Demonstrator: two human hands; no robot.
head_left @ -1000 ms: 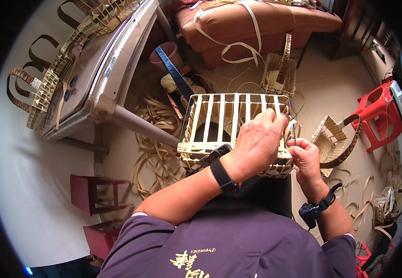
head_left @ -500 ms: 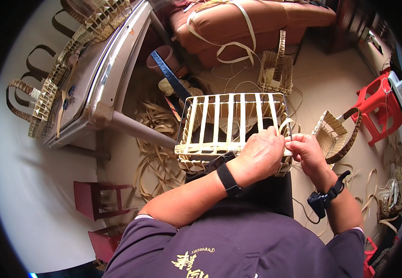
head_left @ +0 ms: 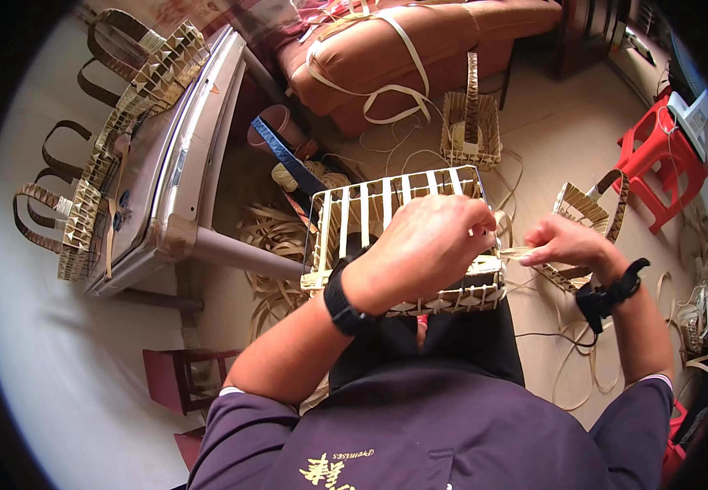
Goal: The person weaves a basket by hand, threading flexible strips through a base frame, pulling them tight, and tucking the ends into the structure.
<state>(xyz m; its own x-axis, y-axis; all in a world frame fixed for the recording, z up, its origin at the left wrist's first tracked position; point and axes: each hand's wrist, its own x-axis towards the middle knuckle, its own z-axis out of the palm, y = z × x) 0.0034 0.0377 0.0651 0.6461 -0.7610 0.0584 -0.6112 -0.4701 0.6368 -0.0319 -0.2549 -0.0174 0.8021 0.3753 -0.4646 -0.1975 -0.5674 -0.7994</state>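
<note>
A half-woven basket (head_left: 386, 200) of pale flat strips on a dark wire frame rests on my lap, its slatted side up. My left hand (head_left: 435, 241) is over its right part, fingers curled together near the right edge; what they hold, if anything, is hidden. Off that edge, my right hand (head_left: 570, 243) is closed on a pale weaving strip (head_left: 514, 252), which runs taut from the basket's side. Behind the right hand stands a finished-looking basket (head_left: 590, 214) with a dark handle.
More handled baskets (head_left: 84, 214) line the table (head_left: 170, 196) at left. Loose strips (head_left: 276, 233) lie heaped beneath it. Another basket (head_left: 476, 131) stands before the brown sofa (head_left: 395, 61). A red stool (head_left: 660, 163) is at right, and a dark red stool (head_left: 170, 380) at lower left.
My right hand has moved outward to the right from the basket's edge, drawing the strip out. My left hand has lifted and curled over the basket. The view has shifted slightly.
</note>
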